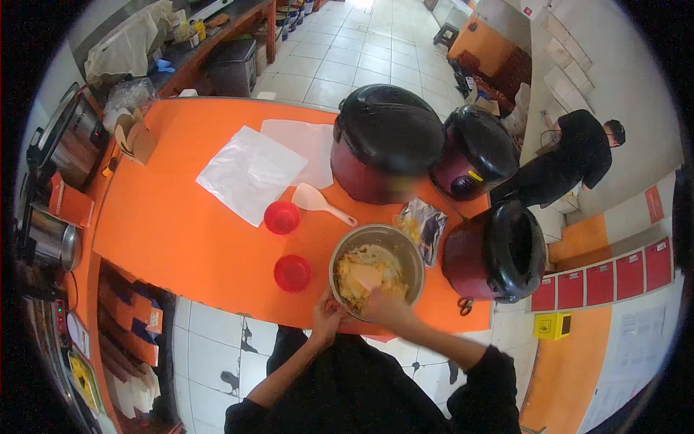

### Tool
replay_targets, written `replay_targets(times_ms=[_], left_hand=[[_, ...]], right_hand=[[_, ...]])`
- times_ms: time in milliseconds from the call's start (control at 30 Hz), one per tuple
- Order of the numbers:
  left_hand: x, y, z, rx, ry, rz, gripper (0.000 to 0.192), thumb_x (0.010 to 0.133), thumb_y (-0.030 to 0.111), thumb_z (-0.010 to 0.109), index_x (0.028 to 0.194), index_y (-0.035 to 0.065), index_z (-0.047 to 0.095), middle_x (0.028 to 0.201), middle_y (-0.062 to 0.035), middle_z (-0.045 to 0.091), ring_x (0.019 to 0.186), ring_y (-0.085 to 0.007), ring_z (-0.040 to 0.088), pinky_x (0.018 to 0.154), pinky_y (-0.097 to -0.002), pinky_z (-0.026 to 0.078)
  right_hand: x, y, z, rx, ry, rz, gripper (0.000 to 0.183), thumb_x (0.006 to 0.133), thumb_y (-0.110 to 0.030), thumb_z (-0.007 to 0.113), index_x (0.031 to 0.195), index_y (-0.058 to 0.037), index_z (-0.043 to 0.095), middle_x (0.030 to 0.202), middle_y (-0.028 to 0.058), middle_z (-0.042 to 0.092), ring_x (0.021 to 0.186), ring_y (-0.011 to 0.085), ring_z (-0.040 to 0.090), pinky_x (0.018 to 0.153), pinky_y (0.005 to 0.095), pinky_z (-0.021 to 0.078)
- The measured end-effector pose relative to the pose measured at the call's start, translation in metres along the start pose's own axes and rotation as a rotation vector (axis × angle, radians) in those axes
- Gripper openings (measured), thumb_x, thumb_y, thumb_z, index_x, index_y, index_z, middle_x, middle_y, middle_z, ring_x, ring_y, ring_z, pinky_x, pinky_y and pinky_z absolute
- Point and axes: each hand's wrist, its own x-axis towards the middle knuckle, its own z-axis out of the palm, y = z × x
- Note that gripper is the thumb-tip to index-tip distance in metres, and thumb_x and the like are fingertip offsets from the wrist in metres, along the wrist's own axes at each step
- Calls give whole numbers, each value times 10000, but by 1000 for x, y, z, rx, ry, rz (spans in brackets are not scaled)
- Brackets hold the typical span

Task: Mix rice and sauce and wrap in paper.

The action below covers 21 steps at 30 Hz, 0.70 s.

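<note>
A stainless steel bowl (416, 255) stands near the front edge of the orange table and contains a yellowish-white food mixture (348, 267). Against its lower left side, my left hand (329, 314) grips the bowl. My right hand (386, 308), slightly blurred, is over the near rim and holds a pale spatula or paddle (366, 275) whose blade is in the food; its handle is hidden by the hand. Left of the bowl are two red plastic cups (282, 218), the nearer red cup (293, 274) closer to my left hand. A white rice paddle (320, 202) lies beyond.
Three dark-lidded rice cookers (387, 130) line the table's right side. An open foil pouch (432, 228) lies beside the bowl, with scissors (465, 306) nearer me. White sheets (249, 173) cover part of the orange table (162, 217). Another person (577, 146) is at right.
</note>
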Motion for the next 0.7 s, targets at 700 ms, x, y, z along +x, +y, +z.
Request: replay_targets(times_ms=[700], left_hand=[[3,-1,0,-55,-32,2,605,763,-107,471,1310,68,281,1154,-60,432,1012,-184,486,755,-320,531]], right_hand=[[-24,40,-15,350,-65,238,248,797,-216,503,726,-6,614,607,180,562,594,328,574,574,424,452]])
